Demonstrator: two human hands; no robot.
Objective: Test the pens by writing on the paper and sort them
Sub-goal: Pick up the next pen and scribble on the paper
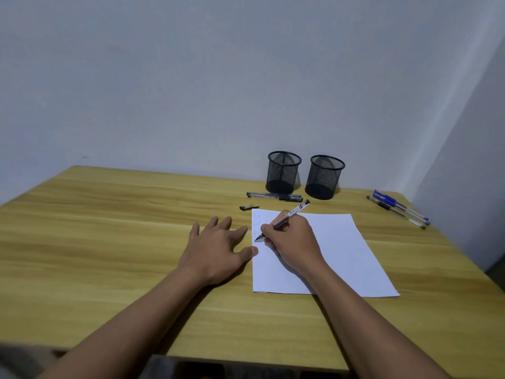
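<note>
My right hand (293, 242) grips an uncapped pen (296, 211) in a writing hold, its tip touching the left edge of the white paper (341, 250), where faint scribbles show. My left hand (218, 247) lies flat on the table with fingers spread, its thumb touching the paper's left edge. A black pen cap (248, 207) lies just beyond the paper. Two black pens (274, 196) lie in front of the left mesh cup (283, 172). The right mesh cup (324, 177) stands beside it. Blue pens (399, 210) lie at the far right.
The wooden table (109, 228) stands against a pale wall, with a second wall close on the right. Both mesh cups look empty. The table's near edge runs along the bottom of the view.
</note>
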